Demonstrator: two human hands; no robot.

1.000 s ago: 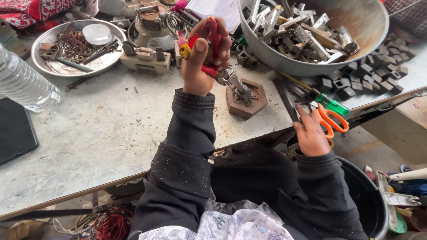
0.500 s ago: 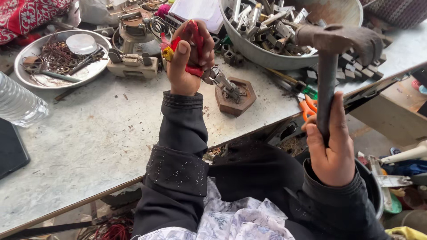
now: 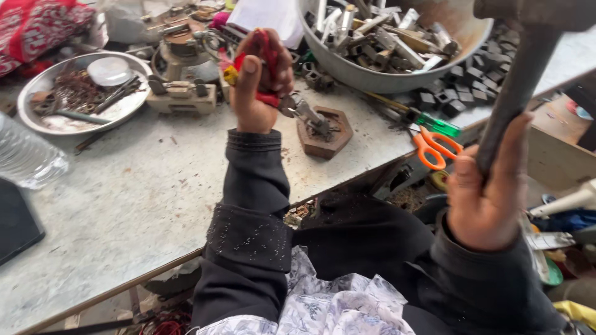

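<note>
Hammer [image 3: 518, 80] head cut off; pliers [image 3: 292, 102] tips unclear.

Soft, even daylight, faint shadows; raised hammer [image 3: 528, 56] blurred near the frame's edge.

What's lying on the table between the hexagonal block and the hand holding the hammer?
In the head view, orange-handled scissors lie at the table edge between the hexagonal block and the right hand gripping the hammer.
</note>
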